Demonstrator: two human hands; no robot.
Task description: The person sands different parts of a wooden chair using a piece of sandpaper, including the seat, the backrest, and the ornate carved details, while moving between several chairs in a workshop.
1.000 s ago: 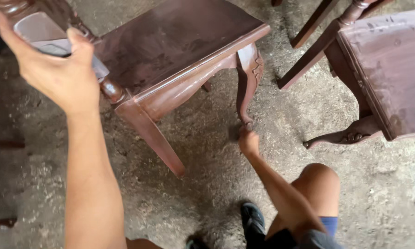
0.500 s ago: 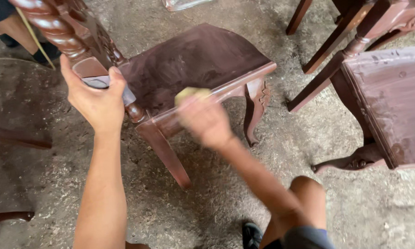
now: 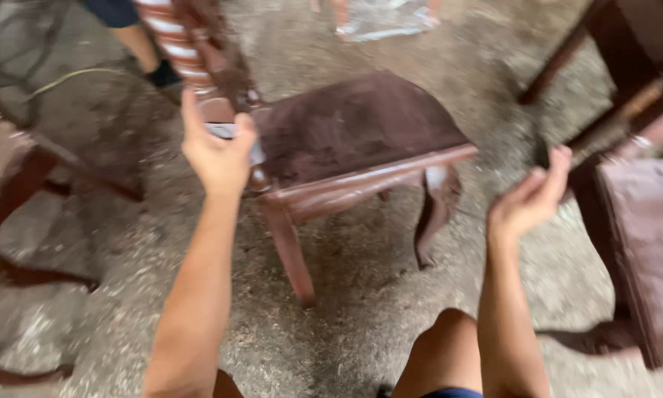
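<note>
Floor, dusty concrete strewn with sawdust, spanning the scene; dark brown wooden chair at centre, seat facing near, carved legs down; second chair at right, partly cut off; turned chair post far left, blurred; left hand closed around the centre chair's back corner; right hand raised near right, fingers loosely open, a small dark object at its fingertips, too blurred to tell
</note>
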